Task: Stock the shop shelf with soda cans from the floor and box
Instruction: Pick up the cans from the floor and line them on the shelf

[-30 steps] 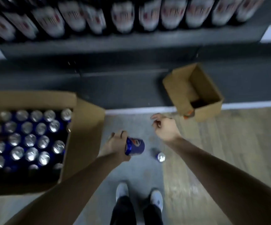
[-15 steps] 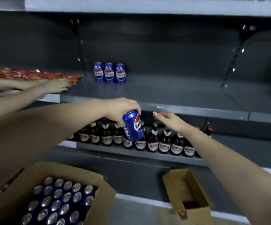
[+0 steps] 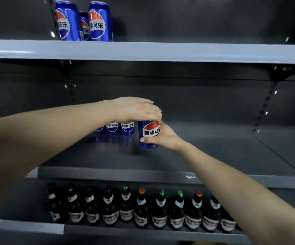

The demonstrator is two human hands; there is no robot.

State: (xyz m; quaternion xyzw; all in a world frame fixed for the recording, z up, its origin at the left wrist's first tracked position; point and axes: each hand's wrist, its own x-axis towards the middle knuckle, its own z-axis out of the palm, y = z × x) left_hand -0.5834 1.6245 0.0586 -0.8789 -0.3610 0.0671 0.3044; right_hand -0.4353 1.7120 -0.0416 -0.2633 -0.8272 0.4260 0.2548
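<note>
— Curling the right grip point(image 3: 162, 137) round the side of the soda can point(image 3: 149, 131), capping its top with the left grip point(image 3: 136, 109), holding its long axis upright.
— Touching the shelf point(image 3: 214, 152)?
— Cannot tell. Seeing a row of three cans point(image 3: 115, 128) just left of the grips; likely needing a leftward nudge.
— Counting outward?
— Three more cans point(image 3: 83, 23) above, about eleven bottles point(image 3: 141, 209) below.

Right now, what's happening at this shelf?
A person has both hands on one blue soda can at the middle shelf: the left hand grips its top, the right hand grips its side. It is upright, just right of a row of three matching cans further back. Whether it rests on the shelf yet is unclear. On the upper shelf stand other cans, on the one below dark bottles.
</note>
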